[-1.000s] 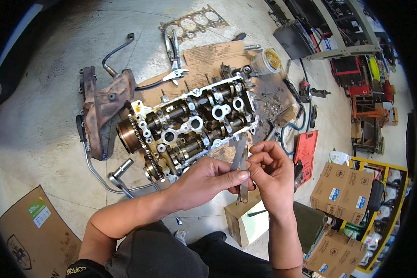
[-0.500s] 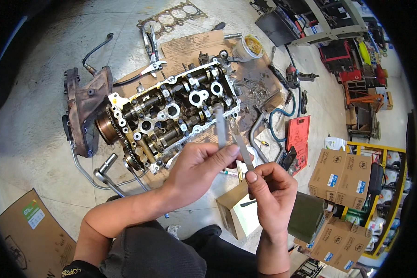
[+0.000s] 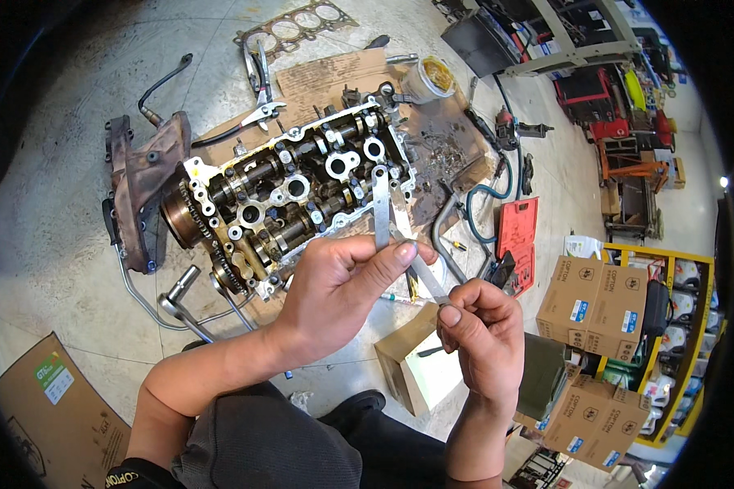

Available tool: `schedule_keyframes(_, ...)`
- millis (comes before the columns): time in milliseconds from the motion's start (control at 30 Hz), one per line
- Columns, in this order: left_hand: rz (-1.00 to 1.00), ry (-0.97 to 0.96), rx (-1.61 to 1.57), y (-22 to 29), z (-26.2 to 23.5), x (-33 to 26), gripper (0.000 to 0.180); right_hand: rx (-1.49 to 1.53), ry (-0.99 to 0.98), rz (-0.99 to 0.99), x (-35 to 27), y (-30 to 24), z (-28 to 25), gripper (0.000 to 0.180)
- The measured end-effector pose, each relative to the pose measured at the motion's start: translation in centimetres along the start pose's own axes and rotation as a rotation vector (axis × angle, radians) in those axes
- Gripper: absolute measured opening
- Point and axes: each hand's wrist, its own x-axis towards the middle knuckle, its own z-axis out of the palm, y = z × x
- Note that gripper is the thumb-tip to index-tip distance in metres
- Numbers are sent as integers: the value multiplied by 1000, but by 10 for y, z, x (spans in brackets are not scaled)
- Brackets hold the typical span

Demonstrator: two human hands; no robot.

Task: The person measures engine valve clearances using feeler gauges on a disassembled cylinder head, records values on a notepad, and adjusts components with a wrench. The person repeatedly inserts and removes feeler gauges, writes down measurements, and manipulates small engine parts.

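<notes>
Thin metal strips that look like feeler gauge blades are in my hands. My left hand [image 3: 332, 284] is closed, its thumb and fingers pinching an upright feeler gauge blade [image 3: 382, 210] with a round hole at its top end. A second blade [image 3: 430, 281] slants down from beside the left thumb, and my right hand [image 3: 483, 332] pinches its lower end between thumb and curled fingers. Beyond the blades lies a cylinder head [image 3: 298, 191] with its camshafts and timing chain exposed, resting on oily cardboard [image 3: 334, 75]. Neither hand touches it.
Pliers [image 3: 261, 114], a head gasket [image 3: 302, 28] and a tub of yellowish stuff [image 3: 432, 79] lie beyond the cylinder head. A rusty manifold [image 3: 147, 191] and ratchet [image 3: 175, 297] are left. An open carton [image 3: 400, 346], red case [image 3: 515, 236] and stacked boxes [image 3: 587, 306] stand right.
The blades have turned slightly, so the upright one's holed end now shows clearly. More of the slanted blade shows between my hands. The whole view has shifted a little.
</notes>
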Motion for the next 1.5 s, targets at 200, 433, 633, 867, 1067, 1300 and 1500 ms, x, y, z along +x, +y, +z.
schedule_keyframes(200,6,36,21,0,-10,-2,36,16,0,12,8,4,11,13)
schedule_keyframes(433,-81,66,31,3,-27,-13,33,229,165,-165,36,20,37,12)
schedule_keyframes(633,216,172,-120,-32,-50,-36,24,-86,85,-341,128,-6,35,11)
schedule_keyframes(867,259,280,42,-36,-86,-54,24,-597,-362,-49,263,12,8,9)
schedule_keyframes(1067,291,349,91,-57,-104,-58,22,-681,-529,16,292,28,13,11)
schedule_keyframes(1300,269,328,103,-62,-109,-54,22,-736,-552,66,302,20,9,5)
schedule_keyframes(1500,243,333,77,-62,-111,-53,28,-820,-579,44,300,27,17,4)
